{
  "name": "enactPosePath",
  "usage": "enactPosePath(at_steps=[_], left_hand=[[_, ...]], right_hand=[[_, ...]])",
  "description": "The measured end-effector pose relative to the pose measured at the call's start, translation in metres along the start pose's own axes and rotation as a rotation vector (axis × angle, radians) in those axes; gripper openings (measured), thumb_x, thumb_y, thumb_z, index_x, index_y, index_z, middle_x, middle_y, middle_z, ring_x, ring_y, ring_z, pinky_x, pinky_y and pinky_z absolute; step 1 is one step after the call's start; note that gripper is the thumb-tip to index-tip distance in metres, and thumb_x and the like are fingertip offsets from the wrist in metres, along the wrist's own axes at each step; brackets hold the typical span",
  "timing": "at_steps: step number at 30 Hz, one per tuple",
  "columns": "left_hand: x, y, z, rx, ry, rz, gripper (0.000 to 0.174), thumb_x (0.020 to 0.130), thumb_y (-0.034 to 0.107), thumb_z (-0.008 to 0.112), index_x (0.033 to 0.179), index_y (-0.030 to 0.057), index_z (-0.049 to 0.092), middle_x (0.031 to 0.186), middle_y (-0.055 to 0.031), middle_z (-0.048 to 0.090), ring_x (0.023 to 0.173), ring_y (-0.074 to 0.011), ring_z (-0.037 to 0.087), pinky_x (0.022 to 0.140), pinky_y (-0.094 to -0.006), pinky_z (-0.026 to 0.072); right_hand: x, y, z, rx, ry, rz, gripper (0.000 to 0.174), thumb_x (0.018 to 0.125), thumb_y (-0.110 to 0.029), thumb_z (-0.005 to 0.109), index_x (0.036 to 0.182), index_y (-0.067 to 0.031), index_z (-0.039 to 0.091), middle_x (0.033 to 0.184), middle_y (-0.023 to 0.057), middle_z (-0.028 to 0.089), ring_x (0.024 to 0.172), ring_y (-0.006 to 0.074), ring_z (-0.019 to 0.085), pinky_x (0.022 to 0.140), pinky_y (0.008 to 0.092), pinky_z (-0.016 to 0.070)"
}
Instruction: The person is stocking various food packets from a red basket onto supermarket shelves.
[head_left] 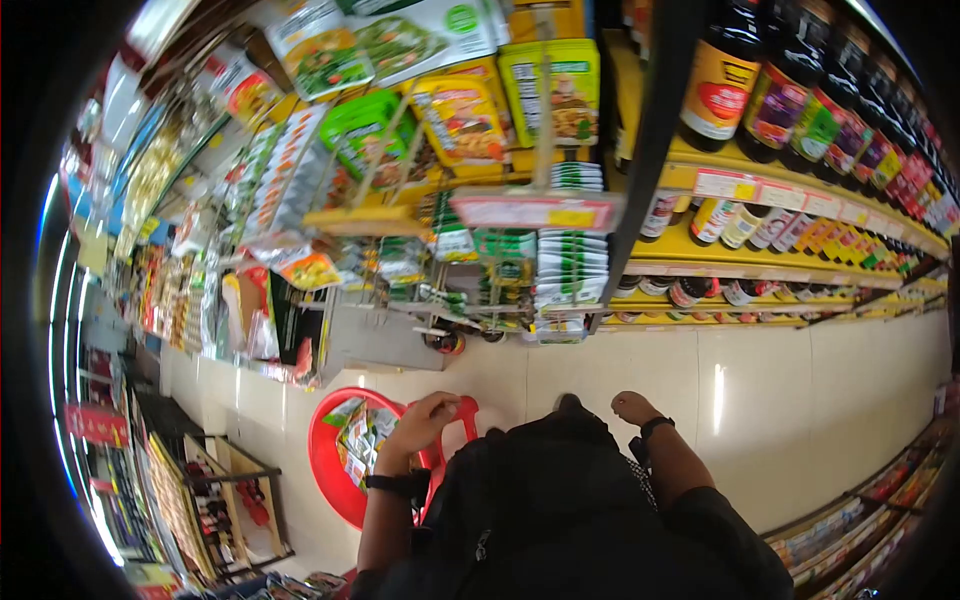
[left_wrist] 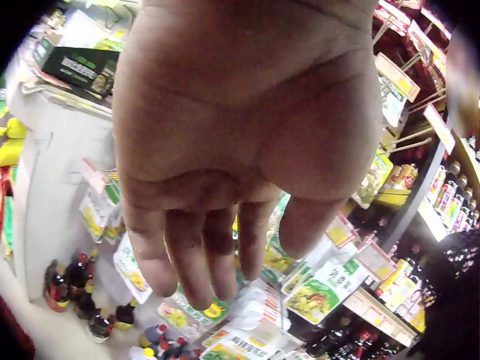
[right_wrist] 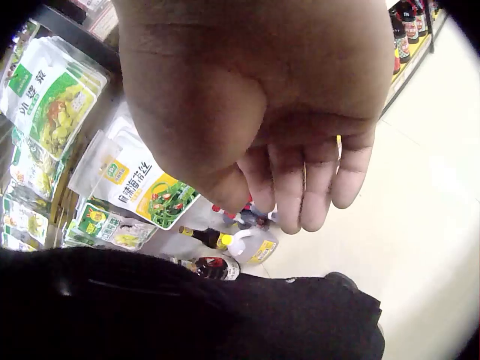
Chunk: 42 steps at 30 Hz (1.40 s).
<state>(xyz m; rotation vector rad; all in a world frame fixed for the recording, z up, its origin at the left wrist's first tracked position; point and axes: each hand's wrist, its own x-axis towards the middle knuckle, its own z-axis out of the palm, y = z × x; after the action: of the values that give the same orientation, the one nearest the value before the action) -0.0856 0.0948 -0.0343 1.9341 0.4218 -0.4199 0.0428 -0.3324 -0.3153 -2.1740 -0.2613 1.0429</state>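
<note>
My left hand point(head_left: 425, 420) hangs loosely curled with nothing in its fingers. In the left wrist view its palm and fingers point(left_wrist: 199, 255) appear in front of hanging food packets. Below and beside it in the head view is a red basket point(head_left: 322, 470) with several food packets point(head_left: 362, 440) inside; my left forearm overlaps its rim. A red handle point(head_left: 466, 415) shows just past the hand. At my right side, my right hand point(head_left: 637, 408) is relaxed and holds nothing. Its fingers point(right_wrist: 289, 187) point downward in the right wrist view, near hanging packets point(right_wrist: 142, 180).
Ahead, a rack holds hanging food packets point(head_left: 460, 115). To the right, shelves carry dark sauce bottles point(head_left: 720, 75). Several bottles point(left_wrist: 79, 285) stand on the floor by the rack. A low wooden stand point(head_left: 235, 500) is at the left, another shelf point(head_left: 880, 500) at the lower right.
</note>
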Motion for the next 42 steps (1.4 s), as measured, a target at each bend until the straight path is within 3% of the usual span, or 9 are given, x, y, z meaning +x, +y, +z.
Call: enactPosePath(at_steps=[8, 16, 21, 24, 28, 31, 34, 38, 42], left_hand=[[-0.049, -0.169, -0.025, -0.269, 0.157, -0.209, 0.031, 0.094, 0.022, 0.059, 0.113, -0.0025, 0.061, 0.101, -0.0096, 0.067, 0.09, -0.0177, 0.065, 0.077, -0.0316, 0.0532], [-0.11, -0.304, -0.002, -0.463, 0.272, -0.485, 0.032, 0.091, 0.027, 0.059, 0.11, 0.0018, 0.065, 0.095, -0.0084, 0.069, 0.081, -0.018, 0.066, 0.066, -0.0334, 0.0544], [-0.13, -0.375, 0.004, -0.638, 0.28, -0.65, 0.03, 0.09, 0.02, 0.059, 0.115, 0.0042, 0.063, 0.09, -0.0034, 0.064, 0.072, -0.0143, 0.06, 0.052, -0.0256, 0.0454], [-0.129, -0.391, -0.004, -0.676, 0.361, -0.668, 0.033, 0.088, 0.021, 0.058, 0.115, 0.002, 0.064, 0.092, -0.0078, 0.067, 0.078, -0.0183, 0.065, 0.059, -0.0329, 0.052], [-0.093, -0.429, -0.015, -0.584, 0.499, -0.548, 0.034, 0.088, 0.021, 0.059, 0.117, 0.0028, 0.062, 0.092, -0.009, 0.067, 0.074, -0.0182, 0.065, 0.061, -0.031, 0.0511], [-0.064, -0.428, -0.033, -0.626, 0.523, -0.458, 0.048, 0.085, 0.02, 0.063, 0.129, 0.0037, 0.055, 0.1, -0.0163, 0.068, 0.087, -0.0244, 0.066, 0.076, -0.0343, 0.0531], [-0.005, -0.499, -0.02, -0.543, 0.559, -0.41, 0.046, 0.086, 0.015, 0.06, 0.131, 0.0088, 0.053, 0.101, -0.01, 0.065, 0.08, -0.016, 0.061, 0.066, -0.0308, 0.0509], [0.0, -0.461, -0.045, -0.757, 0.512, -0.433, 0.059, 0.083, 0.012, 0.062, 0.141, 0.0113, 0.047, 0.112, -0.012, 0.061, 0.082, -0.0179, 0.058, 0.069, -0.0303, 0.0485], [0.033, -0.5, -0.024, -0.58, 0.68, -0.302, 0.064, 0.082, 0.006, 0.06, 0.144, 0.0037, 0.042, 0.127, -0.0143, 0.06, 0.103, -0.0223, 0.062, 0.085, -0.0305, 0.0502]], right_hand=[[-0.018, -0.034, 0.002, 0.103, -0.03, 0.059, 0.03, 0.087, -0.023, 0.056, 0.098, 0.0028, 0.066, 0.083, 0.0105, 0.068, 0.072, 0.018, 0.064, 0.069, 0.0315, 0.0519], [-0.052, -0.085, 0.046, 0.071, -0.166, 0.051, 0.029, 0.092, -0.022, 0.059, 0.108, 0.0028, 0.063, 0.089, 0.0103, 0.067, 0.079, 0.0176, 0.064, 0.074, 0.0312, 0.0527], [-0.077, -0.112, 0.052, -0.002, -0.148, 0.123, 0.031, 0.09, -0.021, 0.058, 0.111, 0.0014, 0.063, 0.089, 0.009, 0.067, 0.081, 0.0168, 0.064, 0.076, 0.0304, 0.0509], [-0.089, -0.133, 0.055, -0.056, -0.114, 0.178, 0.032, 0.09, -0.021, 0.057, 0.112, 0.0014, 0.063, 0.091, 0.0096, 0.068, 0.082, 0.0172, 0.064, 0.077, 0.0303, 0.0511], [-0.107, -0.171, 0.063, -0.085, -0.078, 0.189, 0.03, 0.091, -0.02, 0.058, 0.113, 0.0, 0.062, 0.09, 0.0059, 0.067, 0.081, 0.0139, 0.063, 0.073, 0.0289, 0.0495], [-0.121, -0.196, 0.073, -0.141, -0.066, 0.189, 0.036, 0.092, -0.023, 0.057, 0.119, 0.0008, 0.061, 0.097, 0.0112, 0.069, 0.09, 0.0181, 0.065, 0.084, 0.0316, 0.0508], [-0.132, -0.209, 0.08, -0.194, -0.062, 0.193, 0.037, 0.092, -0.023, 0.058, 0.121, -0.0012, 0.062, 0.099, 0.0114, 0.069, 0.093, 0.0188, 0.065, 0.087, 0.0316, 0.0503], [-0.148, -0.231, 0.085, -0.273, -0.043, 0.207, 0.037, 0.092, -0.023, 0.059, 0.121, -0.0016, 0.062, 0.1, 0.0125, 0.069, 0.097, 0.0203, 0.065, 0.088, 0.0322, 0.05], [-0.153, -0.228, 0.085, -0.241, -0.018, 0.243, 0.037, 0.092, -0.023, 0.059, 0.122, -0.0018, 0.061, 0.101, 0.0129, 0.069, 0.096, 0.0203, 0.064, 0.089, 0.0329, 0.0496]])
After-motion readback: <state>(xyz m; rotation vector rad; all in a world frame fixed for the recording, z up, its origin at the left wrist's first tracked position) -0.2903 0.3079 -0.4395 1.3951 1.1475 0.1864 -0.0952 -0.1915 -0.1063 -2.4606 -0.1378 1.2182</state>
